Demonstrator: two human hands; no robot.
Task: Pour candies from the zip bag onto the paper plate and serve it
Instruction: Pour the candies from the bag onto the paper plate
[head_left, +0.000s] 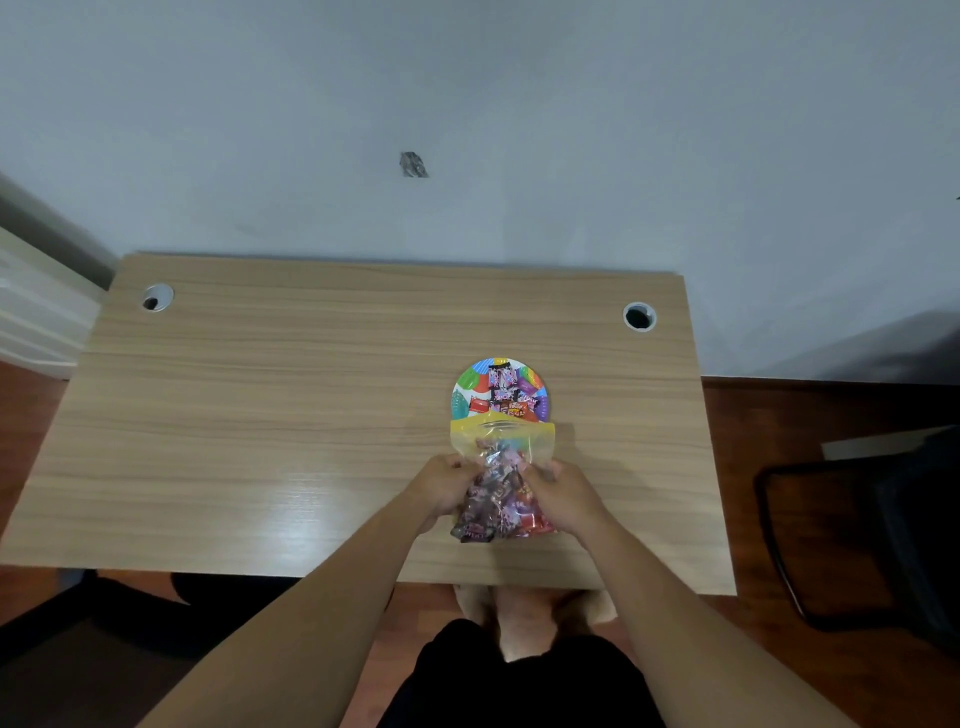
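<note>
Pouring is under way: left hand (448, 488) and right hand (562, 496) grip the zip bag (501, 467), mouth over the paper plate's (464, 388) near rim, candies (506, 392) landing; next, tilt further.

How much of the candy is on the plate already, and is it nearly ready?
Some candies already lie on the paper plate. Right now the left hand and right hand hold the zip bag by its sides, its open mouth at the plate's near edge. The bag still looks quite full, so more pouring is left, then serving the plate.
</note>
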